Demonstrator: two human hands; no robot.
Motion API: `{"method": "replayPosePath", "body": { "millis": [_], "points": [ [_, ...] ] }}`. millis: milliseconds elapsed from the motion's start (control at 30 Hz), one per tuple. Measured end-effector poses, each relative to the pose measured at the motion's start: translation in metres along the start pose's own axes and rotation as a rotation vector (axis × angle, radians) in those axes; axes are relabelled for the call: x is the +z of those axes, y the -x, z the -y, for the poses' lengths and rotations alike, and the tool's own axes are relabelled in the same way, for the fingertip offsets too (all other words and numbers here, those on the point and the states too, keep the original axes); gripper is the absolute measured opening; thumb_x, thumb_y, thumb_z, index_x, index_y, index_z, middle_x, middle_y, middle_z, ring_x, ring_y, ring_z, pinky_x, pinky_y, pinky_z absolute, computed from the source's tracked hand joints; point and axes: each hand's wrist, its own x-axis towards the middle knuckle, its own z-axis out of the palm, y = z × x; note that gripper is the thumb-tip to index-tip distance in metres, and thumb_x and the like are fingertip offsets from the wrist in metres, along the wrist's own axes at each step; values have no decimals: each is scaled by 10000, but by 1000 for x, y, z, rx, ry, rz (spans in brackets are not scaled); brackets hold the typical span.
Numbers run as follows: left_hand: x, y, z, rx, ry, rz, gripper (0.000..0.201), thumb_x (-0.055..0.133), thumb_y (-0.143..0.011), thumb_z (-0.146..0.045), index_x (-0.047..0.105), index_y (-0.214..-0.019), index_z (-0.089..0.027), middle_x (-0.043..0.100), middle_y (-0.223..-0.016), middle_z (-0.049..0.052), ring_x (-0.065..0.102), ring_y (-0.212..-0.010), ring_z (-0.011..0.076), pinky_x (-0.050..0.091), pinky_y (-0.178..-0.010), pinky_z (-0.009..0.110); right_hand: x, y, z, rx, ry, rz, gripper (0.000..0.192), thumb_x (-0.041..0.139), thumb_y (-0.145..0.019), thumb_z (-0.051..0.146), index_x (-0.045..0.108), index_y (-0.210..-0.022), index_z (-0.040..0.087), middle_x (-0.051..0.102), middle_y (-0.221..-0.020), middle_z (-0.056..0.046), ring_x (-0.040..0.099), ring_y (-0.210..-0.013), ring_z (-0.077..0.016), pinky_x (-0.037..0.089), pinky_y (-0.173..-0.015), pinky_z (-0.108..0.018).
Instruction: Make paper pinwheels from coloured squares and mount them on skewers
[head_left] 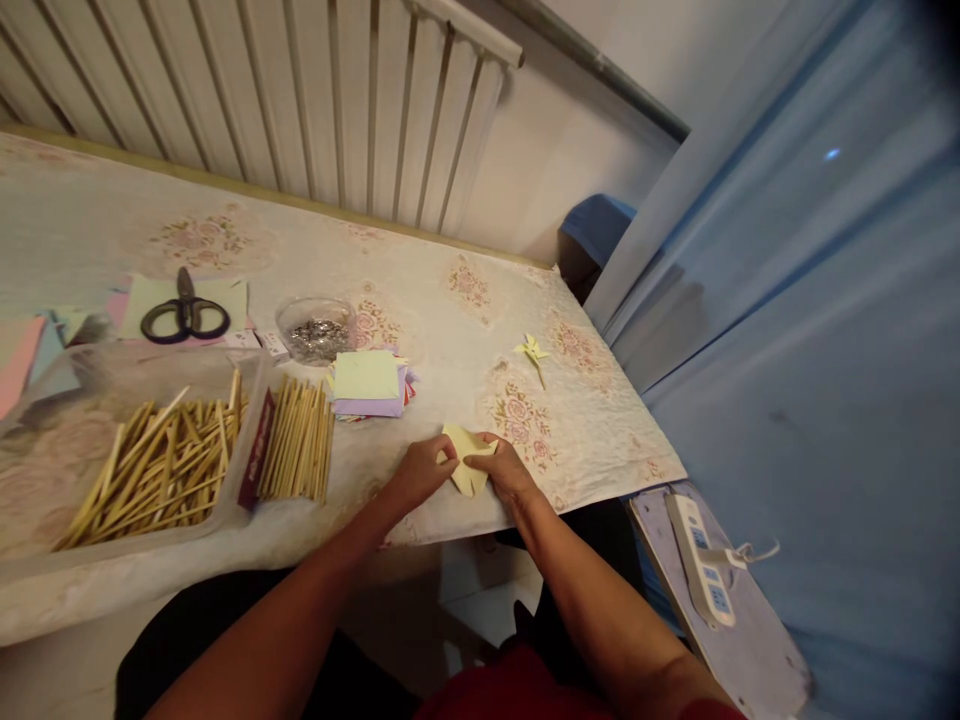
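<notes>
Both my hands hold one piece of yellow paper [468, 478] with cut slits, over the front edge of the table. My left hand [426, 468] pinches its left side between thumb and fingers. On the right side, my right hand [510, 468] grips it, thumb on top and fingers behind. A small yellow paper pinwheel on a short stick [532, 350] lies farther back to the right. Left of my hands sits a stack of coloured paper squares [366, 378], pale green on top.
A clear bin [259, 400] of thin wooden sticks [172, 460] stands at left, with more sticks [298, 440] beside it. Behind are a round tub of small metal pieces [319, 335] and dark-handled scissors [185, 315] on paper. A power strip [699, 560] lies at right by the blue curtain [810, 350].
</notes>
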Motion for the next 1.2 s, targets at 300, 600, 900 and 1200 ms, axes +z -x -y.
{"method": "replayPosePath", "body": {
  "millis": [300, 600, 900, 1200],
  "points": [
    [-6, 1, -2, -38, 352, -104, 398, 431, -857, -457, 616, -1043, -158, 647, -976, 56, 586, -862, 186, 483, -748, 289, 0, -1, 0, -55, -79, -55, 366, 757, -538, 141, 626, -880, 158, 702, -796, -7, 609, -644, -142, 467, -634, -258],
    [0, 0, 7, -100, 477, 47, 358, 578, -748, -425, 601, -994, -167, 609, -755, 5, 602, -736, 172, 518, -650, 285, 4, -1, 2, -39, -109, -89, 399, 755, -533, 141, 626, -911, 157, 710, -808, -22, 633, -660, -161, 489, -652, -283],
    [0, 1, 7, -79, 208, 102, 225, 575, -712, -287, 608, -911, -186, 607, -644, -28, 582, -616, 151, 401, -571, 243, 1, -2, -2, -43, -112, -61, 386, 753, -548, 143, 624, -911, 162, 707, -815, -25, 627, -624, -161, 498, -603, -286],
    [-2, 2, 5, -69, 144, 120, 132, 551, -681, -231, 606, -791, -185, 594, -623, -37, 516, -601, 133, 335, -552, 232, 7, 5, 7, -19, -73, -31, 381, 753, -558, 183, 657, -925, 150, 718, -793, -36, 618, -578, -156, 499, -597, -289]
  ]
}}
